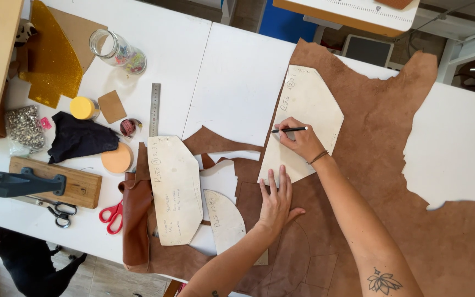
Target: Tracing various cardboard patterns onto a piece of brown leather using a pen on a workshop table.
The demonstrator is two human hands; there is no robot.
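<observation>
A large brown leather hide (391, 137) lies spread over the white table (237, 71). On it rests a pale cardboard pattern piece (309, 99) with cut corners. My right hand (302, 142) holds a black pen (290, 130), its tip at the pattern's left edge. My left hand (276, 201) lies flat with fingers spread, pressing the pattern's lower end onto the leather.
Two more pale pattern pieces (174, 187) (224, 217) lie left of my hands over leather scraps. Further left are a steel ruler (154, 107), red scissors (112, 215), black scissors (59, 212), a wooden block (56, 181), a glass jar (116, 50), black cloth (81, 137). A black dog (23, 258) stands on the floor.
</observation>
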